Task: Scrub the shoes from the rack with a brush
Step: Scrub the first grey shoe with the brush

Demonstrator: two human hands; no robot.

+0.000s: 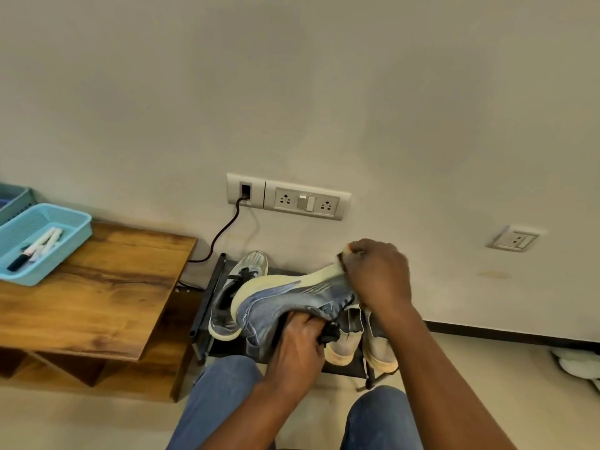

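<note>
Left hand (297, 344) curled under the collar of a blue sneaker (289, 302), held sideways above the rack's front edge; right hand (378, 274) clamped on a brush (344, 254), barely visible, pressed against the pale sole at the toe. Beneath, on the dark shoe rack (211, 300): matching sneaker (235, 293) at the left end, beige pair (360, 344) at the right. Left of the rack, wooden bench (97, 287) with blue tray (39, 241) of markers near its back edge.

A wooden table (97, 287) stands at left, carrying a blue tray (76, 222) with markers (39, 246) inside. On the wall, a socket panel (306, 203) has a black cable (224, 232) plugged in beside it; a smaller socket (514, 238) sits at right.
</note>
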